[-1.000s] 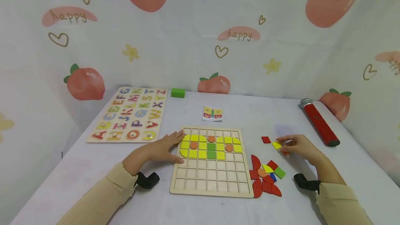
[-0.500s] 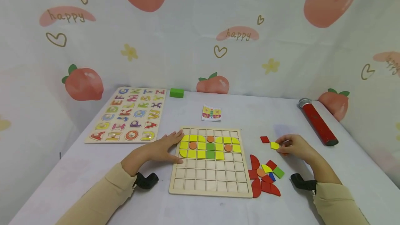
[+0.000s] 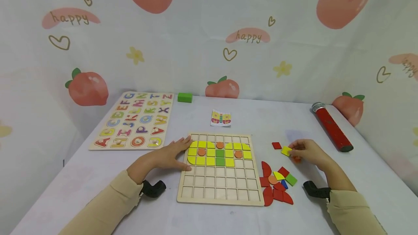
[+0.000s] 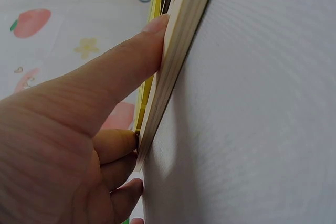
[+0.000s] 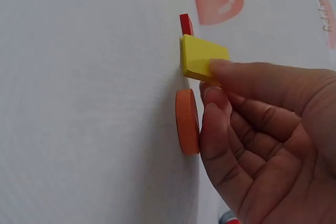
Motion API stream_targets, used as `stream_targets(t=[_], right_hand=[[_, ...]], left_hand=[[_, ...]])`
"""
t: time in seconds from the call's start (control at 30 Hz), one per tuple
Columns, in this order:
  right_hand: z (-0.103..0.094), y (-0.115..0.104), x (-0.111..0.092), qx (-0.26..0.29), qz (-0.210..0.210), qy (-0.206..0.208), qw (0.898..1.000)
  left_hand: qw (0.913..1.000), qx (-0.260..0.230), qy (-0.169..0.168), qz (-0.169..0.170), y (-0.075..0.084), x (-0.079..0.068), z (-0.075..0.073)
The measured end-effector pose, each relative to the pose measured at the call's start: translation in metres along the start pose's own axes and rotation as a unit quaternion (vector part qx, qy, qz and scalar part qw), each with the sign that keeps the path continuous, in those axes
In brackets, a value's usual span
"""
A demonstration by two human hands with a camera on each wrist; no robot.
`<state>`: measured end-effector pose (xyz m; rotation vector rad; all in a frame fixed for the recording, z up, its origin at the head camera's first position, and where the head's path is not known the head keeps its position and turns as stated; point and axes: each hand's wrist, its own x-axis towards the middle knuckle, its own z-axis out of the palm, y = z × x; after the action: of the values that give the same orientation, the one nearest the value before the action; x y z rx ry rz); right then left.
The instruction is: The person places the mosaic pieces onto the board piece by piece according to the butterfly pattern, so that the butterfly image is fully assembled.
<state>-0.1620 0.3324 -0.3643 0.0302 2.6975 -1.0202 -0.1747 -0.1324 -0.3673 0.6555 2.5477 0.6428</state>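
A yellow square tile is pinched between the thumb and fingers of my right hand, close to the table right of the board. Just under those fingers, an orange round tile stands out in the right wrist view, and a red square tile lies to the left. My left hand rests at the left edge of the wooden grid board, its thumb touching the rim. Yellow, orange and green tiles fill part of the board's upper rows.
Loose red, green, blue, yellow and orange tiles lie right of the board. A butterfly picture card sits behind it. An alphabet puzzle board and green block are at the back left; a red microphone lies right.
My right hand has drawn the yellow square slightly left, and its tilt has changed in the fingers. My left hand stays on the board's edge.
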Motion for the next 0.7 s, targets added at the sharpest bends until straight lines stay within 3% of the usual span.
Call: stream_targets(t=[0.17, 0.7], right_hand=[[0.001, -0.01, -0.001, 0.019, 0.004, -0.007, 1.0], [0.023, -0.054, 0.004, 0.036, -0.043, -0.03, 0.998]], left_hand=[[1.0, 0.002, 0.0, 0.003, -0.001, 0.001, 0.0], [1.0, 0.0, 0.0, 0.001, -0.002, 0.0, 0.001]])
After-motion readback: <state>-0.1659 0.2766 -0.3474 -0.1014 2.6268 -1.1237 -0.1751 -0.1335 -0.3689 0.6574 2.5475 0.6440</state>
